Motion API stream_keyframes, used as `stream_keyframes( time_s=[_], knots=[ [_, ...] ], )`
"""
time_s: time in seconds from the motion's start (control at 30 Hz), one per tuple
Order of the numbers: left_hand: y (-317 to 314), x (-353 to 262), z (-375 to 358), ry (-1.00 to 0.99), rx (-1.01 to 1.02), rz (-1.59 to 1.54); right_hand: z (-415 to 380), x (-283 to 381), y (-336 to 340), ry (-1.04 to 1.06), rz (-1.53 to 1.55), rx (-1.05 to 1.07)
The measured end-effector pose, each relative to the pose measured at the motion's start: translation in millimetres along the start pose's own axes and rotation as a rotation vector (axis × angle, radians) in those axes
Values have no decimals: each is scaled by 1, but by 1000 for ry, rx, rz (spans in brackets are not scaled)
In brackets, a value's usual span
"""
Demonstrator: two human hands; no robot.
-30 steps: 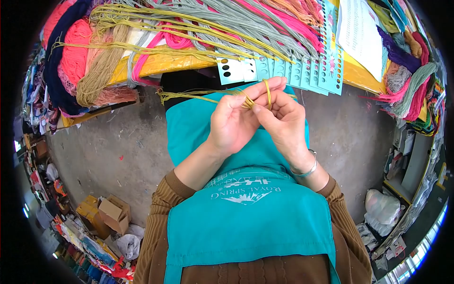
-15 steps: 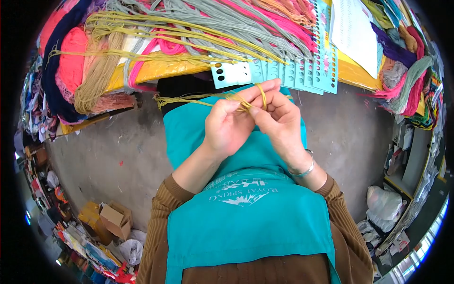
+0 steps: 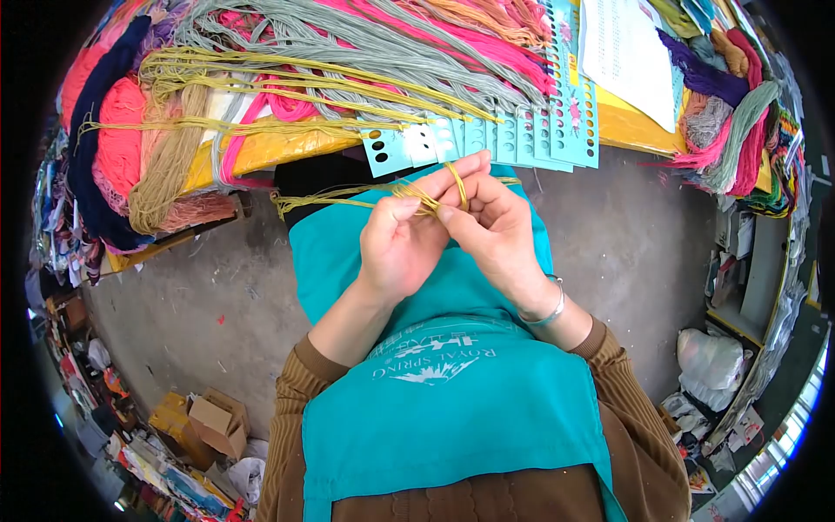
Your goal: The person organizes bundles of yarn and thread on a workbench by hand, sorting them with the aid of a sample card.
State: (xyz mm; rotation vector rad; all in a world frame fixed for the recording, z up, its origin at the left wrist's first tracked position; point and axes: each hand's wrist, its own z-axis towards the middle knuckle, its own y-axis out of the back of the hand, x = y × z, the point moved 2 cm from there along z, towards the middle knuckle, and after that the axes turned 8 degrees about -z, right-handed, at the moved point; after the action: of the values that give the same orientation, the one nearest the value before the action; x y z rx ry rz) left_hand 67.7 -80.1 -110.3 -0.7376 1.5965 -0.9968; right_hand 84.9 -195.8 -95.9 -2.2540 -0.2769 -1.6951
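Olive-yellow embroidery thread (image 3: 335,198) runs between my two hands above the apron, its loose strands trailing off to the left. My left hand (image 3: 398,239) is closed on the strands, with a loop of thread around a stretched finger. Thumb and fingertips of my right hand (image 3: 491,230) pinch the same thread close beside the left fingers. Just beyond the hands, turquoise punched thread cards (image 3: 487,139) overlap at the table edge. More olive-yellow strands (image 3: 348,78) lie across the table and reach the cards.
Grey and pink skeins (image 3: 365,39) cover the yellow table (image 3: 252,157). A printed sheet (image 3: 626,56) lies at the right, beside purple, red and grey-green skeins (image 3: 735,104). Cardboard boxes (image 3: 217,422) stand on the floor at lower left, and a plastic bag (image 3: 709,357) at right.
The whole view has shifted slightly, so the table and hands appear a little further left. Both hands keep their hold on the thread, with the loop still around the left finger.
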Motion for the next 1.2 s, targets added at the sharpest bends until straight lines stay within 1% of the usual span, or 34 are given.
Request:
stream_keyframes(
  time_s=[0.6,0.87,0.97,1.1,1.2],
  knots=[
    [-4,-1,2,12,15,11,0,2,2,-2,-11,1],
    [-1,-3,1,22,17,7,2,3,2,-2,52,-18],
    [0,-3,2,14,34,29,3,4,1,6,47,-28],
    [1,-1,1,19,13,52,2,0,3,18,47,-17],
    [-2,-3,0,8,-17,116,0,6,0,-3,-4,-53]
  ],
)
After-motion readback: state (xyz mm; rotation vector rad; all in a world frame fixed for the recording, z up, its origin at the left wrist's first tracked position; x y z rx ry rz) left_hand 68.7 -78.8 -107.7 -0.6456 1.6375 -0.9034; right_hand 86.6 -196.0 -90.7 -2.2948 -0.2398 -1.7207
